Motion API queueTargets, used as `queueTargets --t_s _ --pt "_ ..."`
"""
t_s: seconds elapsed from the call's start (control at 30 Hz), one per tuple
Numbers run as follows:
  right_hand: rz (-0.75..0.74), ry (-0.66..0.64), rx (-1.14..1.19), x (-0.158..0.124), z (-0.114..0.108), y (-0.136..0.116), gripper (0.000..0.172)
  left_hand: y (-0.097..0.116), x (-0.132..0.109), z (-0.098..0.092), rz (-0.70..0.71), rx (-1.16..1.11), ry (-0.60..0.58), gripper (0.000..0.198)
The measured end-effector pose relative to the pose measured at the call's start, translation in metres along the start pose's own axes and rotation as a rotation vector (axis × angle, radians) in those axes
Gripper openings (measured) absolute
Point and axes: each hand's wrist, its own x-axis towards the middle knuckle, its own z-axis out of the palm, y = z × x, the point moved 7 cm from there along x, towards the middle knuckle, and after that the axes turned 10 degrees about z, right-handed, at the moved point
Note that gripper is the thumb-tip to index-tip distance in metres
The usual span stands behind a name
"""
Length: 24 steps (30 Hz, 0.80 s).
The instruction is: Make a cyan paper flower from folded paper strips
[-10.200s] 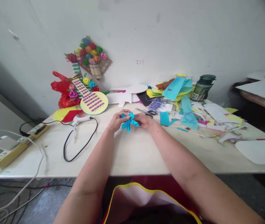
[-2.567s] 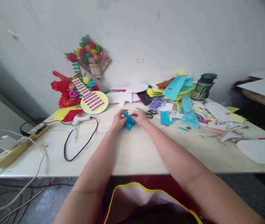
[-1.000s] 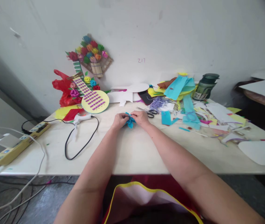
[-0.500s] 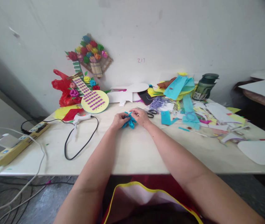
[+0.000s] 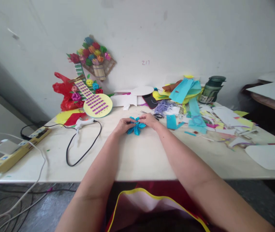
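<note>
A blue crepe-paper flower [image 5: 136,128] with several spread petals is held just over the middle of the table. My left hand [image 5: 123,125] pinches its left side, thumb and fingers closed on a petal. On the other side, my right hand [image 5: 149,120] grips a petal at the upper right. Black-handled scissors [image 5: 158,116] lie right behind my right hand, partly hidden by it. Close by on the right is a piece of blue crepe paper [image 5: 171,121].
On the left lie a white glue gun [image 5: 85,122] with a looped black cord and a yellow power strip [image 5: 18,149]. A yellow paper guitar [image 5: 98,105] leans near flowers at the back. Paper scraps [image 5: 226,120] and a green bottle [image 5: 212,90] occupy the right.
The blue flower's petals have opened out flatter and wider. My right hand has moved slightly right, away from my left hand, which keeps its pinch.
</note>
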Motion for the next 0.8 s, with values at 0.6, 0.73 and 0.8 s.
queueTargets --t_s 0.6,0.73,0.8 --pt "0.059 -0.301 0.004 -0.01 0.009 0.002 0.022 0.015 0.007 0.005 0.218 0.142 -0.12 0.014" --pt "0.02 -0.267 0.049 -0.008 0.007 -0.002 0.021 0.02 0.006 0.004 0.222 0.085 -0.089 0.015" --pt "0.012 -0.274 0.083 -0.009 0.007 -0.004 0.022 0.022 0.005 0.005 0.215 0.051 -0.088 0.016"
